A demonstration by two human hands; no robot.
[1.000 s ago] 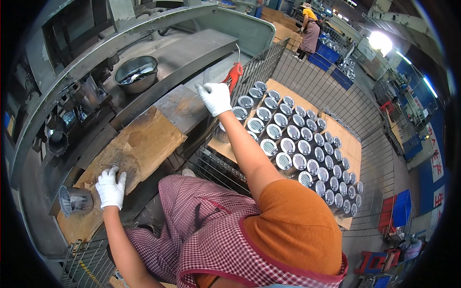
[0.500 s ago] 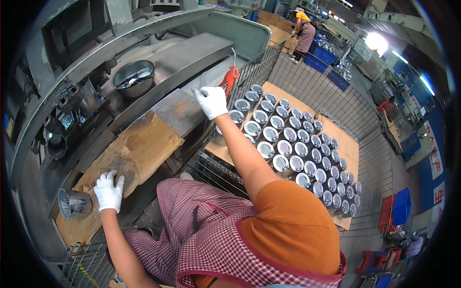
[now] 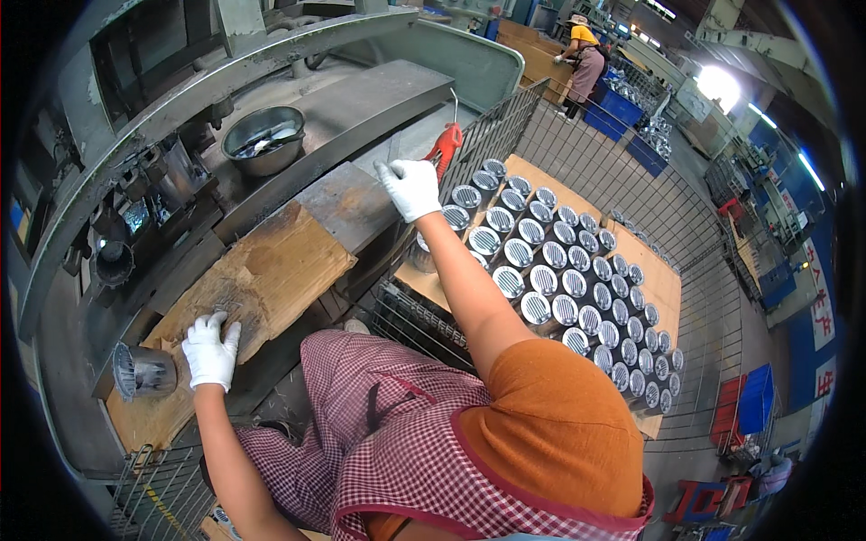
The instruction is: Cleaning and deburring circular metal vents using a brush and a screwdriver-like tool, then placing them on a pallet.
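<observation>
My left hand (image 3: 210, 350), in a white glove, lies on a stained brown board (image 3: 293, 261) with its fingers stretched out and thumb apart. Just left of it, a metal cylinder (image 3: 153, 371) rests on its side on the board's near end. My right hand (image 3: 413, 189), gloved too, is raised over the far end of the bench beside a red air gun (image 3: 445, 149), apparently not gripping it. Its fingers are curled together; what they hold, if anything, cannot be made out.
To my right, a wire cage (image 3: 577, 135) holds rows of metal cylinders (image 3: 543, 279) with slotted tops, standing on cardboard. A metal bowl (image 3: 263, 144) with shiny pieces sits on the machine ledge. Far off, a person (image 3: 585, 63) works by blue bins (image 3: 613, 113).
The whole view has shifted slightly, moving the scene a little to the right. Both hands keep nearly the same places relative to the bench. The far person has changed posture.
</observation>
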